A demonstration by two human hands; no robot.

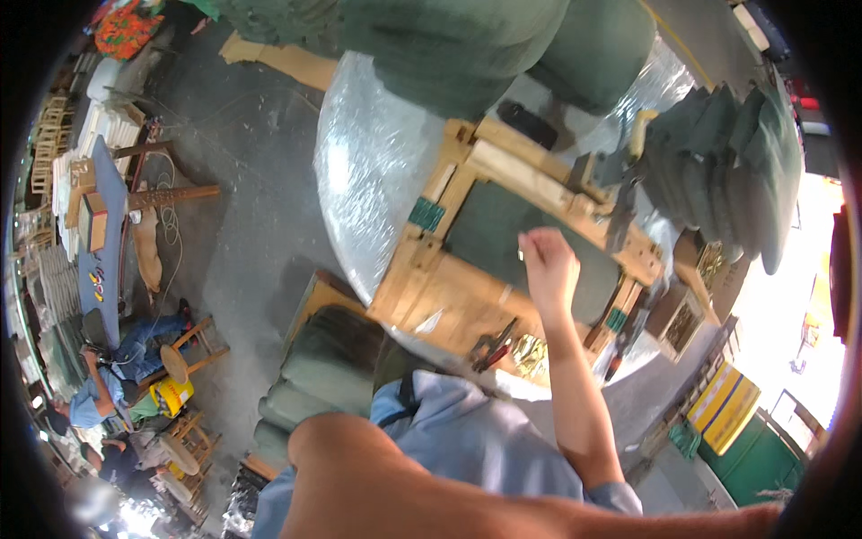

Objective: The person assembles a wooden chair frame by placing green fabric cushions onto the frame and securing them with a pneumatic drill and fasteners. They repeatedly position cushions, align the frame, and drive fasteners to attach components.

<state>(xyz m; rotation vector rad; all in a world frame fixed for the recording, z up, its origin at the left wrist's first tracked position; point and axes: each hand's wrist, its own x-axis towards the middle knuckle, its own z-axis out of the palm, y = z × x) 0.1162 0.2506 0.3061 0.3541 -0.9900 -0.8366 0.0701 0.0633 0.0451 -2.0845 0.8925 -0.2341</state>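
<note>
My right hand (546, 262) hangs over the dark green fabric panel (503, 235) stretched inside a pale wooden frame (449, 287). The fingers are curled loosely together, and something small and pale seems pinched at their tips, though it is too small for me to be sure. The frame lies flat near the middle of a round table (359, 180) wrapped in crinkled, shiny clear plastic; its rails are raw, blocky timber, and 2 small teal patches sit on it, 1 on the left rail (426, 214) and 1 by the right corner (616, 320). My left hand is out of sight; only my bare left forearm (377, 490) crosses the lower edge, so I cannot tell how it is held.

Just below the frame, at the table's near rim, lie red-handled pliers (492, 349) beside a crumpled bit of gold foil (532, 352). A dark metal stapler-like tool (621, 211) stands against the frame's far rail. Past it, to the right, soft green cushions (727, 153) lean in a row, and more rounded green upholstered pieces (467, 45) pile at the table's far side. Another stack of green padded seats (323, 368) sits on the grey concrete floor (242, 180) to my left. Further left, a person in blue (117, 368) sits among small wooden stools (193, 350).
</note>
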